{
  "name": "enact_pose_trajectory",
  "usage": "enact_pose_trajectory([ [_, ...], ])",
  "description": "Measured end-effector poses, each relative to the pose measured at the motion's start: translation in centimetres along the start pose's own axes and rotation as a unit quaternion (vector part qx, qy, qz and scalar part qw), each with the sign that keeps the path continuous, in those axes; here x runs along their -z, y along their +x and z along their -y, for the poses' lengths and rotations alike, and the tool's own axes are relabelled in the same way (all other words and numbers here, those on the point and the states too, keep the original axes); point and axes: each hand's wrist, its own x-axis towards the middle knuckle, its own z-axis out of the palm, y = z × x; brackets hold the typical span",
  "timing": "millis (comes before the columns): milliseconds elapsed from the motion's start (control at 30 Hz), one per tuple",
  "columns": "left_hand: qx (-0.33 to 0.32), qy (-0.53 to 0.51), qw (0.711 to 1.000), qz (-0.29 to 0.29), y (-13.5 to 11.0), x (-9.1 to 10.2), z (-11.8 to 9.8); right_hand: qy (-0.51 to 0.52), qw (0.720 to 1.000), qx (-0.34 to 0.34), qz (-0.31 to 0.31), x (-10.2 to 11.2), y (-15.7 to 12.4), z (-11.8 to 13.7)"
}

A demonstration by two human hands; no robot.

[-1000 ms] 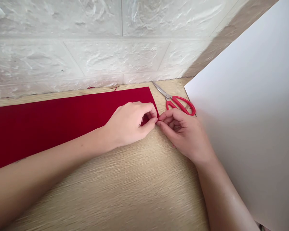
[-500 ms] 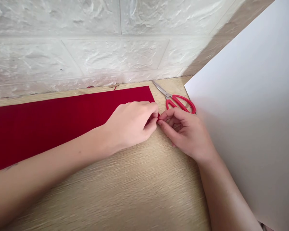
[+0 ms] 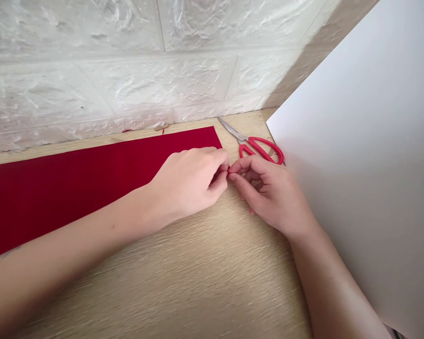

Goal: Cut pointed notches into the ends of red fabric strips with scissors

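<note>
A long sheet of red felt (image 3: pixel 85 197) lies on the wooden tabletop (image 3: pixel 162 287), running out of view to the left. My left hand (image 3: pixel 187 181) rests on the sheet and pinches its near right corner. My right hand (image 3: pixel 268 193) comes in from the other side, its thumb and forefinger meeting the left fingertips at that corner. The tip of the corner is almost hidden between the fingers. Red-handled scissors (image 3: pixel 257 147) lie just beyond my right hand, not touching it.
A white board (image 3: pixel 356 165) stands tilted up along the right side, close to my right arm. Behind the table runs a white textured brick-effect wall (image 3: pixel 127 61). A scrap of red thread and a small tan piece (image 3: pixel 161 127) lie at its foot.
My fingertips have closed in around the felt corner, which now shows less between them. The view has shifted slightly, so the scene sits a little further left.
</note>
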Motion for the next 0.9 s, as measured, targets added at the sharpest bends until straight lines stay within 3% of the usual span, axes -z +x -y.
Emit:
enact_pose_trajectory([
  [400, 0.039, -0.088, 0.995, 0.010, -0.06, 0.05, 0.26, 0.005, 1.000, 0.013, -0.010, -0.17, 0.05, -0.12],
  [900, 0.018, -0.104, 0.994, 0.013, -0.02, 0.09, 0.56, -0.020, 1.000, 0.011, -0.010, -0.13, 0.15, -0.22],
])
